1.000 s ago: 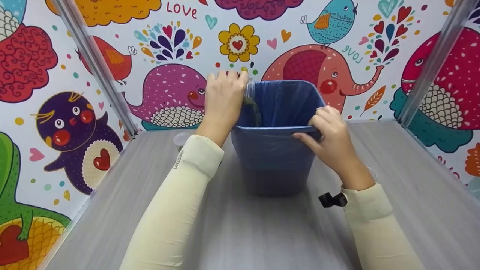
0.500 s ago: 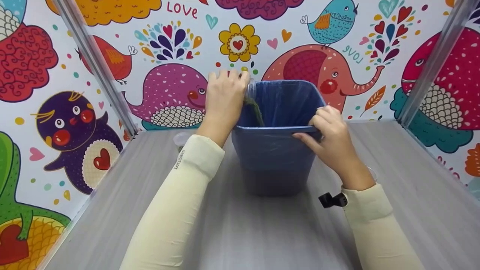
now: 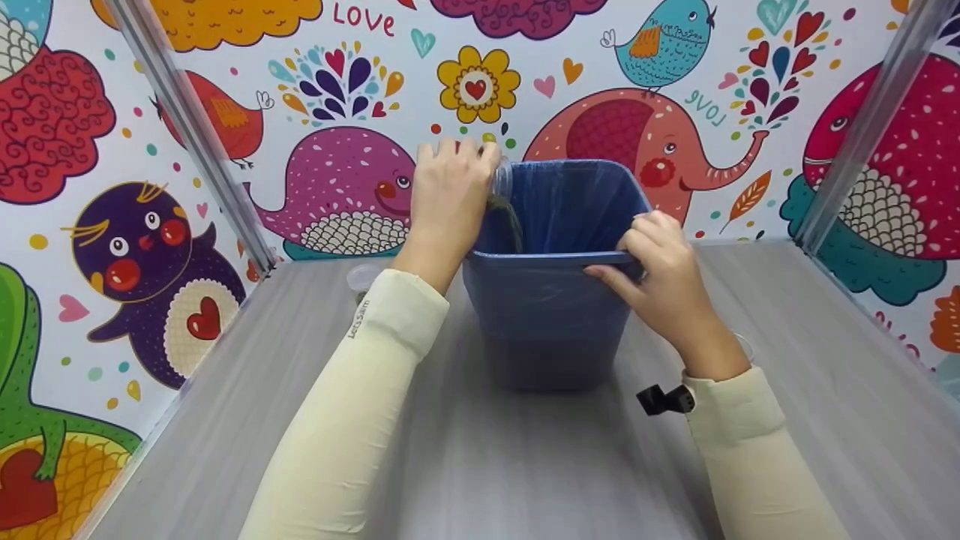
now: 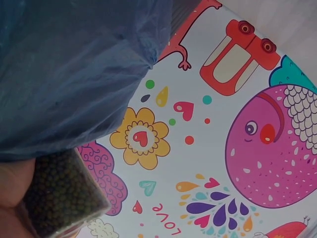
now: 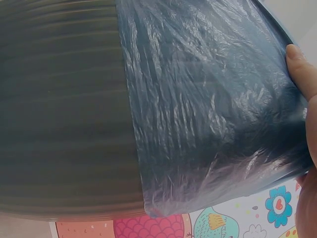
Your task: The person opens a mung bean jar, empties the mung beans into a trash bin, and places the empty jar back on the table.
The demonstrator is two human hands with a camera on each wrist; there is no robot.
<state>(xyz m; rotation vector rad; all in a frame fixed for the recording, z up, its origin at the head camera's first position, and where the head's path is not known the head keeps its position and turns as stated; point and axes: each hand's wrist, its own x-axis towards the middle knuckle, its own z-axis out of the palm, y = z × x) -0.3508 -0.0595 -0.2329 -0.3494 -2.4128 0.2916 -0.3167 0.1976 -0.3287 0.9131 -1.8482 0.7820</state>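
Observation:
My left hand (image 3: pixel 452 202) grips a clear plastic jar (image 3: pixel 504 180), tipped over the left side of a blue bin (image 3: pixel 551 330). Small green beans (image 3: pixel 510 219), like mung beans, pour from its mouth into the bin. In the left wrist view more beans (image 4: pixel 59 193) fill the jar's bottom end, beside the thumb. A thin blue bag (image 5: pixel 213 94) lines the bin and folds down over its outside. My right hand (image 3: pixel 667 277) grips the bin's near right rim, with the thumb outside on the bag. The bin's floor is hidden.
A small clear container (image 3: pixel 361 277) stands left of the bin, partly behind the left sleeve; its contents are mostly hidden. The edge of another clear object (image 3: pixel 744 346) shows behind the right wrist. Patterned walls (image 3: pixel 465 45) bound the grey table (image 3: pixel 480 465).
Beans keep flowing from the jar; the stream looked brighter half a second ago. The left hand has shifted very slightly to the right since the first frame. The right hand and bin stay put.

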